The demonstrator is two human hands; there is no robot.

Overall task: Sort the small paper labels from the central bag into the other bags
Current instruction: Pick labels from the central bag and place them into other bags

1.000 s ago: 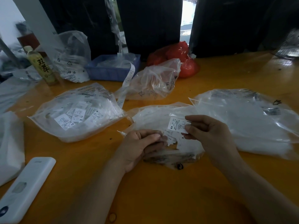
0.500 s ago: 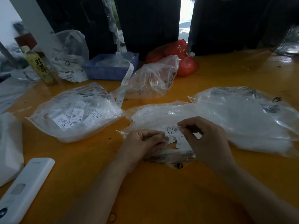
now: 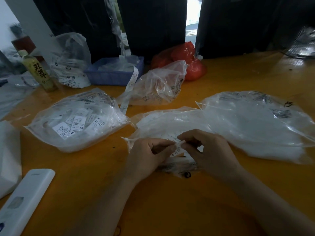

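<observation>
Both my hands, left hand (image 3: 150, 155) and right hand (image 3: 209, 154), pinch one label (image 3: 178, 147) over the central bag (image 3: 170, 123), fingers curled tight to read its size.

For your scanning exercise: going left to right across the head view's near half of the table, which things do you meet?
White remote → bag of labels → left hand → right hand → large clear bag.

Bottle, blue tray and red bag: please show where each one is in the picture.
bottle (image 3: 39, 72), head view, on its label.
blue tray (image 3: 109, 76), head view, on its front wall.
red bag (image 3: 195, 69), head view, on its bulging right side.
</observation>
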